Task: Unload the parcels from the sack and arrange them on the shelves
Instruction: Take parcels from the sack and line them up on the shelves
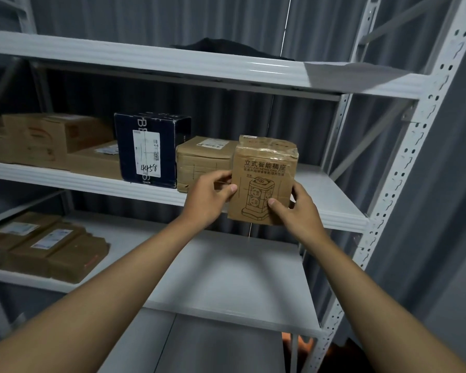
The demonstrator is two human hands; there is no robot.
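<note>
I see a white metal shelving unit point(253, 74) filling most of the view, its left end cut off by the frame. A dark shape on the top shelf is mostly hidden behind the shelf edge; I can't tell what it is. On the middle shelf, blurred brown cartons point(46, 138) sit at the left, then a dark blue box point(151, 149) with a white label, then a brown parcel point(202, 160) partly hidden behind the held one. Flat brown parcels point(43, 246) lie on the lower shelf, cut off at the left. I hold the printed cardboard parcel point(264, 179) upright in front of the middle shelf's edge, just beside the brown parcel. My left hand point(210, 197) grips its left side and my right hand point(299, 208) grips its lower right, thumbs on the front; the fingers behind are hidden.
</note>
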